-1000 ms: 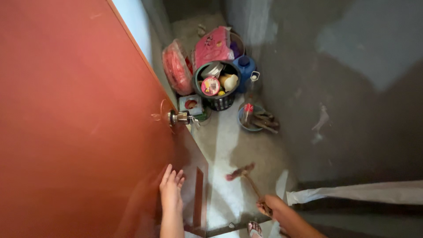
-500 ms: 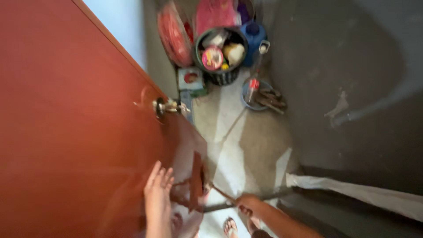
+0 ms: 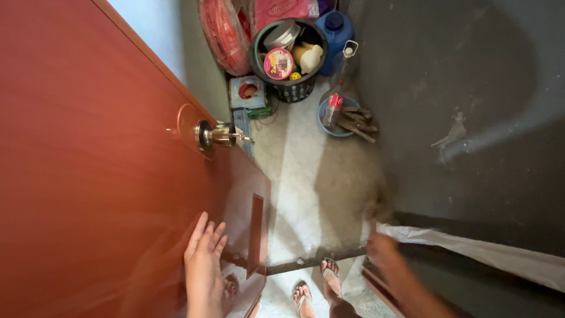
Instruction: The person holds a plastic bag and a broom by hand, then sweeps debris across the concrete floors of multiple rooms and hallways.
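Left hand [image 3: 204, 262] lies open and flat on the red door [image 3: 88, 176], a heavy, rigid, glossy panel best gripped at its knob [image 3: 219, 135]; right hand [image 3: 391, 259] too blurred to tell its grip.

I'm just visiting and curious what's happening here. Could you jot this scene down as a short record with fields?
place: narrow grey-walled corner with a pale floor
door: red-brown door with a metal knob
left hand: left hand flat on the door, fingers spread
right hand: right hand blurred, low by the wall; whether it holds anything cannot be told
feet: in sandals
far end: dark basket of odds and ends, blue jug, blue bowl of sticks
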